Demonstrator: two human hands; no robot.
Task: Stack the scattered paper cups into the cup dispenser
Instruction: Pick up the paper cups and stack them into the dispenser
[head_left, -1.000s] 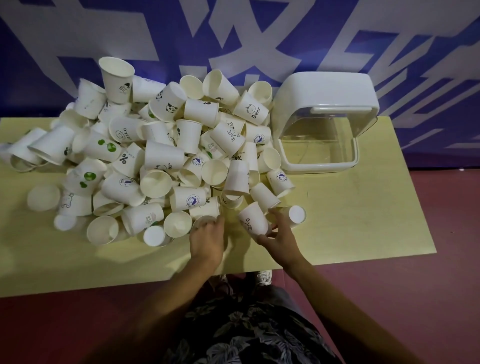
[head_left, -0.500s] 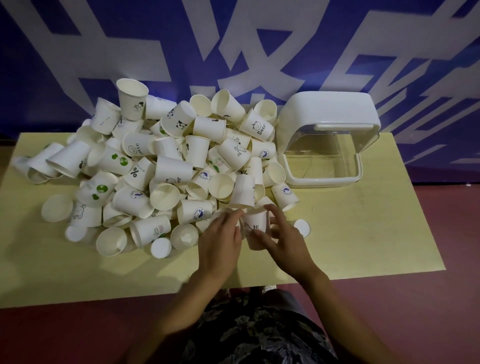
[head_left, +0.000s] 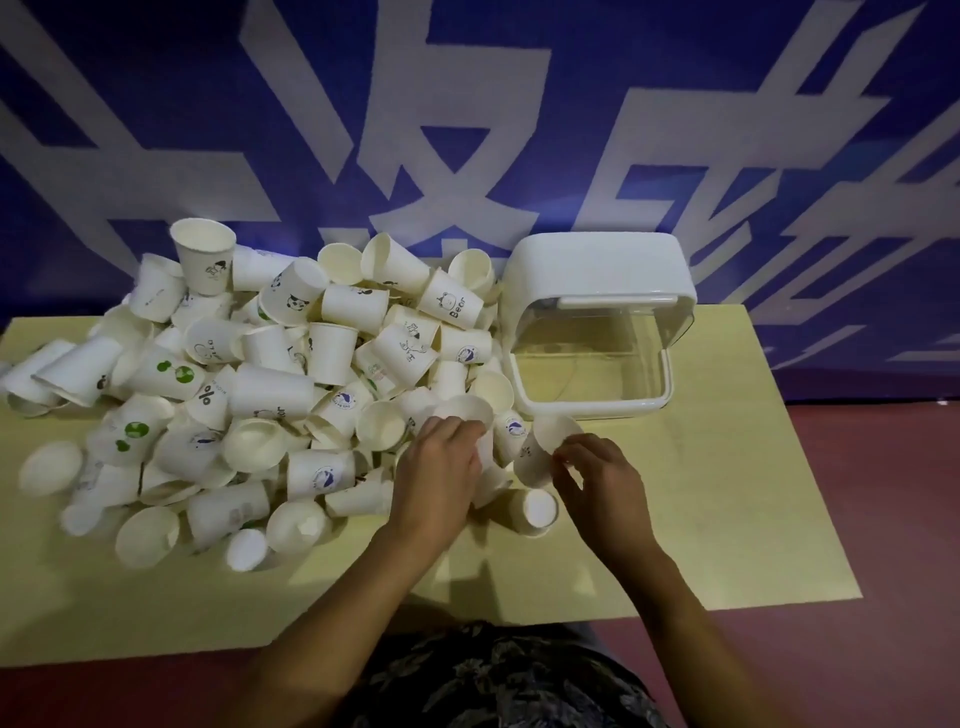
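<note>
Both hands have come up off the near edge of the pile since a second ago, and each one's got a cup now. Right hand (head_left: 597, 478) is pinching a white paper cup (head_left: 540, 452) by its rim with thumb and fingertips; that cup is tilted, long axis running from lower left to upper right, open mouth pointing up and toward the dispenser, base down toward the table. Left hand (head_left: 436, 478) is curled over another white paper cup (head_left: 465, 410), fingers closed on its wall; the rim faces up and away from the camera, but the rest of it is hidden under the hand so I can't tell its exact tilt.

Big heap of white paper cups (head_left: 260, 374) covers the left and middle of the pale yellow table (head_left: 727, 519), lying every which way, some with little printed logos. One more cup (head_left: 535, 512) lies on its side just below the held ones, base facing the camera.

White plastic cup dispenser with a clear front (head_left: 597, 332) sits at the back right of the table, just beside the heap, nothing visible inside it.
</note>
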